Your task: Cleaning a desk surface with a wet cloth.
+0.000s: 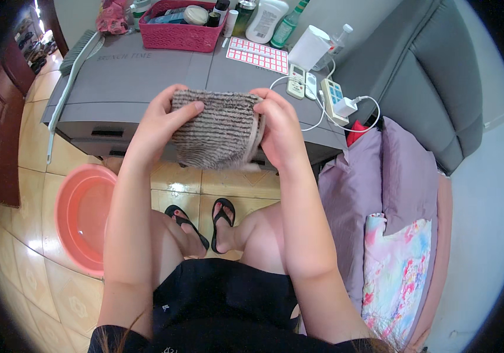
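Observation:
A folded, brown-grey cleaning cloth with ribbed stripes hangs between my two hands, in front of the grey cabinet's near edge. My left hand grips its upper left corner, thumb laid over the front. At the upper right corner my right hand pinches it, beside a pale edging strip that runs down that side. The fingers behind the cloth are hidden. Its lower edge is slightly blurred and hangs loose.
On the grey cabinet are a pink basket, bottles, remotes and a power strip with white cables. A long-handled brush overhangs its left end. A pink basin holding water stands on the tiles; the bed is right.

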A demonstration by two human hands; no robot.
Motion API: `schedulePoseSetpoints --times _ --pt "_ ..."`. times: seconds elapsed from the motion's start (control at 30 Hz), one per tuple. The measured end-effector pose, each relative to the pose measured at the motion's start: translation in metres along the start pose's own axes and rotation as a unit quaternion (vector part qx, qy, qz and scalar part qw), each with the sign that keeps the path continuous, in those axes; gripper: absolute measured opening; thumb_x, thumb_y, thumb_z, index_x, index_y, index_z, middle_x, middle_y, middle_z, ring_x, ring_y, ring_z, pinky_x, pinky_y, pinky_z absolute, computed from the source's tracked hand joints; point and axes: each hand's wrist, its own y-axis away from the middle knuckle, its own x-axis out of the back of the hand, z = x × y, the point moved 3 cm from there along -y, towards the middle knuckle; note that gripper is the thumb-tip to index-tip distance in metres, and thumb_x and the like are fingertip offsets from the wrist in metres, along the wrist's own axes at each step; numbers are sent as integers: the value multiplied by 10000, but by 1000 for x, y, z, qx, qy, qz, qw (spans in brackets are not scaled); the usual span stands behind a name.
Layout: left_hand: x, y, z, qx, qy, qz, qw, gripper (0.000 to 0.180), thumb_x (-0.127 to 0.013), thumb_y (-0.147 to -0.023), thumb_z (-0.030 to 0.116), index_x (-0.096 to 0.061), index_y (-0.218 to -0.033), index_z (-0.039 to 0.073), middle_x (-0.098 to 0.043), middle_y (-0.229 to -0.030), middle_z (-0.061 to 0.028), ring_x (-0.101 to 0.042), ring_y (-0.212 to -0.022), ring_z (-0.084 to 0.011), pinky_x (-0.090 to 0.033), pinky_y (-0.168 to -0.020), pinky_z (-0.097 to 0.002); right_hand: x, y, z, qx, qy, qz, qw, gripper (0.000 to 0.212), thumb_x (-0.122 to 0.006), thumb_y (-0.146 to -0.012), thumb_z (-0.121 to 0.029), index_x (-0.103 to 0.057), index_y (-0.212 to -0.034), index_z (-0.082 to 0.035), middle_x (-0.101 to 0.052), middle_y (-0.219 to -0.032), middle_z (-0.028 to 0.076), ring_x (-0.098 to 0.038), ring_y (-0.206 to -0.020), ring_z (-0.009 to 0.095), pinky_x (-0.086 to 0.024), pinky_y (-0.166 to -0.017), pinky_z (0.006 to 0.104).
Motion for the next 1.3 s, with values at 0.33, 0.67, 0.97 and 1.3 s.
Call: schedulePoseSetpoints --times 0.33,0.67,0.97,1.3 --pt "27 -22 -28 -10 -70 48 996 250 -629 -936 227 -601 -1112 51 -639 -988 -26 -587 -952 -117 -461 -836 -284 -13 -26 51 -149 36 -67 986 390 -734 -853 -178 -629 -1148 55 -694 -1016 125 -678 -890 199 -546 -811 345" --pt "29 -52 -63 -159 -378 143 901 258 -590 -933 189 -615 -1117 9 -636 -1168 -151 -589 -1095 -288 -446 -951 -368 7 -76 23 279 195 109 934 290 -695 -850 -76 -662 -1122 20 -681 -1034 120 -650 -951 218 -493 -877 308" --pt "39 -62 -83 -169 -481 154 846 269 -612 -887 140 -596 -1125 16 -533 -1346 -190 -470 -1269 -387 -347 -1093 -463 4 -84 72 176 585 28 791 561 -707 -821 -427 -649 -1203 -20 -593 -1229 211 -559 -1140 387 -439 -985 449" --pt "51 -65 -95 -160 -542 225 794 357 -575 -864 105 -540 -1198 -14 -531 -1296 -212 -492 -1246 -387 -302 -1095 -602 0 -113 126 163 752 91 633 800 -530 -880 -545 -416 -1441 14 -319 -1486 354 -257 -1408 510 -158 -1155 590"
